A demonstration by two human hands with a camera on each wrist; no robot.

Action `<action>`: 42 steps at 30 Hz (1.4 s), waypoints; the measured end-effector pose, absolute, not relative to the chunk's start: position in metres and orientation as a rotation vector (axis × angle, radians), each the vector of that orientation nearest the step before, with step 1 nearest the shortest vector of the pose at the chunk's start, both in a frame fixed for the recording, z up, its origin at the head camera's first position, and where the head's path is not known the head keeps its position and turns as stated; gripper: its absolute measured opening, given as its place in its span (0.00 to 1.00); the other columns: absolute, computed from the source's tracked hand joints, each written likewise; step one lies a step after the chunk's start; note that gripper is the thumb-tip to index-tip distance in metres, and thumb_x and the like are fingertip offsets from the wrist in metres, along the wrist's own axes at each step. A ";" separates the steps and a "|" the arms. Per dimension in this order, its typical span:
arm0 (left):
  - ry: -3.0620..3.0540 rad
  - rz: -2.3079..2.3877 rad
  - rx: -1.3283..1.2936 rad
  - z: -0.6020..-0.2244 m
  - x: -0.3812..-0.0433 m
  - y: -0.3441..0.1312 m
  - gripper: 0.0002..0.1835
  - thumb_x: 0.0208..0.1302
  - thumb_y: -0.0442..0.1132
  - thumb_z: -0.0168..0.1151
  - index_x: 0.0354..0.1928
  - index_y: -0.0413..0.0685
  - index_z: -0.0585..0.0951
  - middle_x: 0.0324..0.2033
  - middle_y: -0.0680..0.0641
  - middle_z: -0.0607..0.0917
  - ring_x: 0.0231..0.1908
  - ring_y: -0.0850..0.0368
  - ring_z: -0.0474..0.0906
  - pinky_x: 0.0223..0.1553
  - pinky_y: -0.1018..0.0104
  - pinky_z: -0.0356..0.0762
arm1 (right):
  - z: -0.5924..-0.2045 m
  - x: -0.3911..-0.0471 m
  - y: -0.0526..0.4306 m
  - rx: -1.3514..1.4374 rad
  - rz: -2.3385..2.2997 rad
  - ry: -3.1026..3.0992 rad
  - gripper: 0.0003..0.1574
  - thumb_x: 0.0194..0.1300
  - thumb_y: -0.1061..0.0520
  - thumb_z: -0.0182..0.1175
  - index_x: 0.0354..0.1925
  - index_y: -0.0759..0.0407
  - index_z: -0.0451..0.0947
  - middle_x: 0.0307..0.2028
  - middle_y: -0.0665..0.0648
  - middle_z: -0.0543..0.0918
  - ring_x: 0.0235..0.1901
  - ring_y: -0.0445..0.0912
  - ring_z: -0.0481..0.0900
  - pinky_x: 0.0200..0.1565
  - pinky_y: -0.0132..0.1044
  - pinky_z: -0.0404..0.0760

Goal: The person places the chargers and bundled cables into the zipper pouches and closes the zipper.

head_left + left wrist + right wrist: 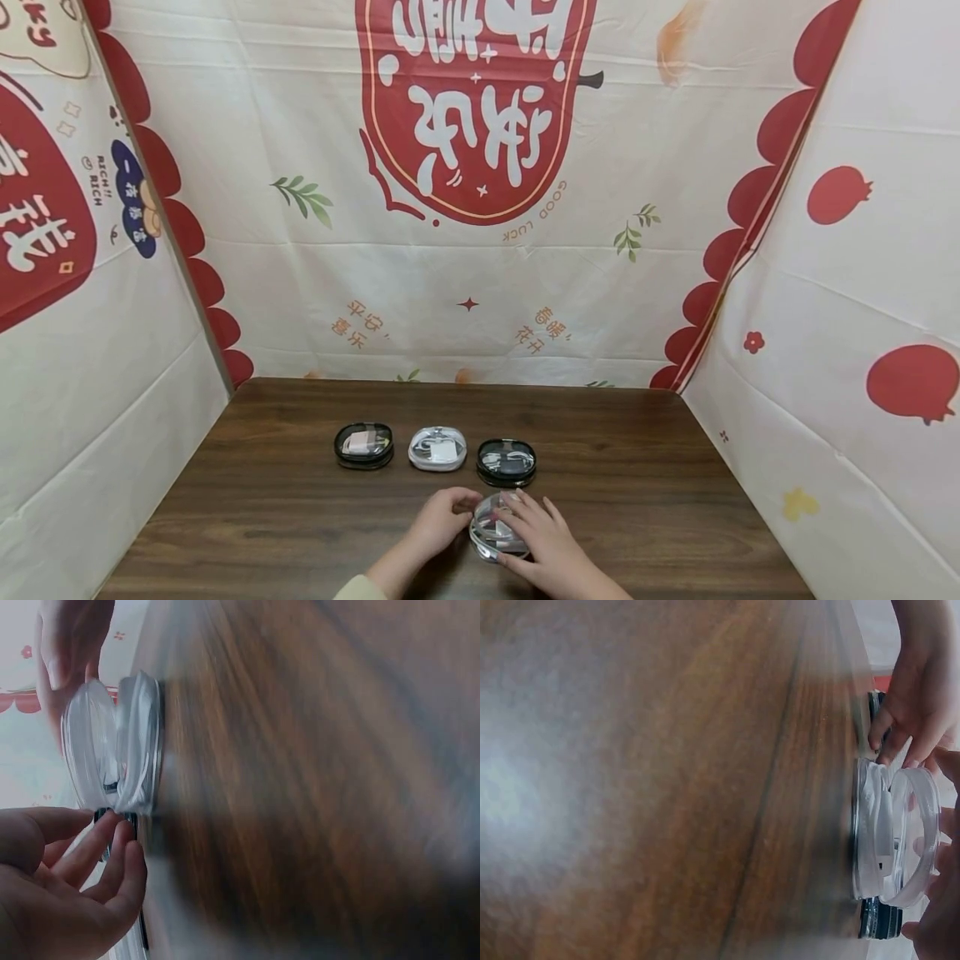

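A clear oval plastic case (pixel 489 533) with pale rims lies on the table, a white cable (pixel 881 832) inside it. Its lid (pixel 88 746) stands raised from the base (pixel 142 742), leaving a wedge-shaped gap. From the left, my left hand (pixel 442 521) has curled fingers and thumb at the case's end, fingertips right at the joint between lid and base. My right hand (pixel 547 537) grips the case from the right, its fingers over the lid and its thumb at the near edge. The right palm hides part of the lid.
Behind the hands, a black-rimmed case (pixel 507 462), a white-rimmed case (pixel 437 450) and another black-rimmed case (pixel 363 446) stand in a row, with cables or small items inside. Printed cloth walls (pixel 465 275) enclose the dark wooden table (pixel 637 500) at the back and sides.
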State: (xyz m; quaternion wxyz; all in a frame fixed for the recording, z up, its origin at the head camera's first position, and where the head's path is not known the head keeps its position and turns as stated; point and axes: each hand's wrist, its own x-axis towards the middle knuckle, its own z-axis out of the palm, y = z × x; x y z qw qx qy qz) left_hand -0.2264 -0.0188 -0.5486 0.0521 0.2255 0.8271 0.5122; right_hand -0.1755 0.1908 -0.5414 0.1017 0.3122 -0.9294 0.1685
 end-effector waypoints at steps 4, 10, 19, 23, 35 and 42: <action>2.580 1.447 0.801 -0.547 -0.232 -0.019 0.13 0.50 0.26 0.60 0.40 0.41 0.80 0.34 0.50 0.83 0.35 0.59 0.79 0.37 0.68 0.75 | -0.546 -0.175 0.192 0.965 0.442 -2.737 0.35 0.58 0.35 0.52 0.59 0.51 0.67 0.60 0.55 0.66 0.61 0.58 0.57 0.50 0.67 0.56; 2.625 1.325 0.876 -0.546 -0.242 -0.019 0.13 0.48 0.27 0.63 0.38 0.46 0.81 0.32 0.55 0.83 0.33 0.64 0.78 0.36 0.70 0.75 | -0.552 -0.175 0.192 0.998 0.368 -2.708 0.38 0.57 0.32 0.51 0.61 0.49 0.66 0.62 0.54 0.65 0.62 0.57 0.56 0.50 0.66 0.56; 2.668 1.193 0.958 -0.540 -0.249 -0.019 0.10 0.46 0.29 0.65 0.33 0.48 0.82 0.24 0.62 0.79 0.25 0.71 0.73 0.28 0.72 0.72 | -0.550 -0.178 0.189 1.020 0.363 -2.769 0.40 0.57 0.33 0.52 0.64 0.46 0.60 0.64 0.53 0.60 0.64 0.55 0.53 0.51 0.68 0.52; 2.733 1.058 0.957 -0.538 -0.249 -0.017 0.09 0.46 0.30 0.64 0.31 0.50 0.83 0.23 0.62 0.79 0.24 0.71 0.71 0.27 0.72 0.71 | -0.550 -0.178 0.190 1.021 0.378 -2.786 0.40 0.57 0.33 0.52 0.64 0.46 0.60 0.65 0.53 0.58 0.64 0.56 0.52 0.51 0.68 0.51; 2.934 0.601 0.996 -0.540 -0.250 -0.011 0.02 0.49 0.45 0.65 0.26 0.60 0.84 0.25 0.63 0.81 0.28 0.67 0.75 0.29 0.68 0.73 | -0.554 -0.176 0.191 1.033 0.368 -2.836 0.43 0.57 0.31 0.50 0.66 0.45 0.57 0.66 0.53 0.55 0.64 0.58 0.50 0.49 0.70 0.52; 2.991 0.437 1.071 -0.535 -0.248 -0.011 0.03 0.50 0.47 0.65 0.25 0.60 0.82 0.25 0.61 0.79 0.29 0.66 0.75 0.30 0.68 0.73 | -0.554 -0.176 0.192 1.020 0.370 -2.849 0.43 0.56 0.31 0.51 0.66 0.45 0.56 0.67 0.53 0.54 0.64 0.57 0.50 0.49 0.71 0.52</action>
